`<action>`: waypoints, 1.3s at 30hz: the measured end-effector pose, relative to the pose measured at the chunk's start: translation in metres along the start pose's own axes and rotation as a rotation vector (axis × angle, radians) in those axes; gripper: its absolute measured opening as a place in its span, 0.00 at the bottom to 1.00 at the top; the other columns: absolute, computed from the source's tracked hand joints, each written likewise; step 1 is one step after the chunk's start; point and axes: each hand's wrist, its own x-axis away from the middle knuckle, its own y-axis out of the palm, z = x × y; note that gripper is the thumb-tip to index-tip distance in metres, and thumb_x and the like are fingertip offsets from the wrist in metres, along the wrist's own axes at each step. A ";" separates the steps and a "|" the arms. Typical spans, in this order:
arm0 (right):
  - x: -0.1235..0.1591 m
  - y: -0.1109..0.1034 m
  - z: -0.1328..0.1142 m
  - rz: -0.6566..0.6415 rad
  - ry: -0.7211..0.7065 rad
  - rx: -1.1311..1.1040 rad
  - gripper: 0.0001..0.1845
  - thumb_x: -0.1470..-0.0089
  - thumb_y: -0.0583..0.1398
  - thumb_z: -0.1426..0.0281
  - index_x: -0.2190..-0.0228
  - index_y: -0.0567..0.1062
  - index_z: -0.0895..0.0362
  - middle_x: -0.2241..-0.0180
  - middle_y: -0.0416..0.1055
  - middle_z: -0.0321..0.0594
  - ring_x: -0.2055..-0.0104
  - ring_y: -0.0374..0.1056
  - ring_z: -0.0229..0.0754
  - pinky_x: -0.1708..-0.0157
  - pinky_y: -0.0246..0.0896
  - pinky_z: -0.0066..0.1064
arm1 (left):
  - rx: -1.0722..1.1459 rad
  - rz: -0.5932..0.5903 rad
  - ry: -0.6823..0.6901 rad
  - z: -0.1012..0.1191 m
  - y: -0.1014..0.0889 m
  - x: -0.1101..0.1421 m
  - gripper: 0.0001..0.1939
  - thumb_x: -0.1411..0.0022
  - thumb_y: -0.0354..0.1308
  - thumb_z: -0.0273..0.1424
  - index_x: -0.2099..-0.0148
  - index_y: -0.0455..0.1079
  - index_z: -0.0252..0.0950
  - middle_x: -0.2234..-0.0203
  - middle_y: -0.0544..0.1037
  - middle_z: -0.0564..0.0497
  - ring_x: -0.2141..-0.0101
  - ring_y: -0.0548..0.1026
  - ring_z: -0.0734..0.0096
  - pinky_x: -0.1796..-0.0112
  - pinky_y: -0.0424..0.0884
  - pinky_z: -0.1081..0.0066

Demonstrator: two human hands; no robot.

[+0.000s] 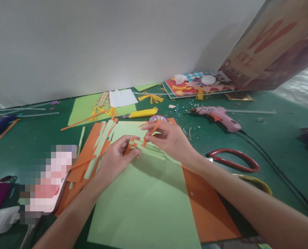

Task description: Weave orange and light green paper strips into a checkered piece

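My left hand (120, 152) pinches a small woven piece of orange and pale green paper strips (133, 142), its checked part showing between thumb and fingers. Loose green strip ends (154, 153) stick out from it to the right. An orange paper strip (152, 132) is gripped between the thumb and fingers of my right hand (168, 136), its lower end close to the weave. Beneath both hands lies a large pale green paper sheet (141, 200), partly over an orange sheet (208, 207). Cut orange and green strips (98, 152) are piled to the left of my left hand.
A yellow box cutter (143, 112) lies beyond the hands. To the right are a pink glue gun (218, 116) with a cord and red-handled scissors (234, 160). A phone (50, 183) lies at left. Finished woven pieces and yellow tassels (151, 98) sit near the wall.
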 end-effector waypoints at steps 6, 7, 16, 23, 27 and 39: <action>0.001 0.000 -0.003 -0.034 -0.041 0.032 0.07 0.53 0.61 0.71 0.69 0.77 0.56 0.66 0.76 0.40 0.69 0.70 0.37 0.67 0.72 0.31 | -0.016 -0.007 0.021 0.001 0.000 -0.001 0.11 0.45 0.59 0.31 0.58 0.69 0.37 0.74 0.74 0.54 0.70 0.76 0.69 0.64 0.72 0.69; 0.001 -0.001 -0.003 -0.036 -0.048 0.038 0.06 0.53 0.61 0.70 0.69 0.77 0.56 0.66 0.76 0.40 0.69 0.70 0.37 0.66 0.72 0.32 | -0.010 -0.008 0.023 0.002 0.000 -0.001 0.11 0.45 0.59 0.31 0.58 0.69 0.37 0.74 0.75 0.54 0.70 0.76 0.69 0.63 0.72 0.68; 0.001 -0.002 -0.004 -0.014 -0.140 0.150 0.05 0.52 0.60 0.73 0.70 0.76 0.54 0.65 0.77 0.40 0.63 0.71 0.42 0.63 0.70 0.34 | -0.027 0.020 0.037 0.000 -0.001 -0.001 0.07 0.43 0.58 0.34 0.63 0.68 0.37 0.74 0.73 0.54 0.71 0.73 0.72 0.67 0.70 0.72; 0.005 0.006 -0.004 -0.029 -0.022 0.047 0.05 0.52 0.61 0.70 0.69 0.76 0.55 0.65 0.77 0.41 0.63 0.73 0.42 0.64 0.70 0.35 | -0.031 0.044 0.030 -0.001 -0.002 -0.002 0.06 0.44 0.58 0.34 0.65 0.68 0.38 0.77 0.69 0.56 0.73 0.71 0.72 0.68 0.69 0.72; 0.006 0.009 -0.003 -0.026 -0.001 0.046 0.07 0.52 0.62 0.70 0.67 0.77 0.56 0.65 0.78 0.40 0.66 0.73 0.41 0.64 0.70 0.35 | -0.006 0.020 0.023 -0.002 -0.002 -0.002 0.06 0.43 0.58 0.34 0.63 0.69 0.38 0.76 0.72 0.55 0.71 0.72 0.71 0.67 0.68 0.73; 0.005 0.008 -0.003 -0.057 0.035 0.025 0.09 0.54 0.63 0.69 0.67 0.76 0.57 0.67 0.77 0.40 0.67 0.72 0.40 0.67 0.68 0.33 | 0.038 -0.039 -0.004 0.001 -0.001 0.000 0.16 0.47 0.61 0.30 0.54 0.70 0.38 0.59 0.77 0.49 0.57 0.73 0.65 0.59 0.69 0.69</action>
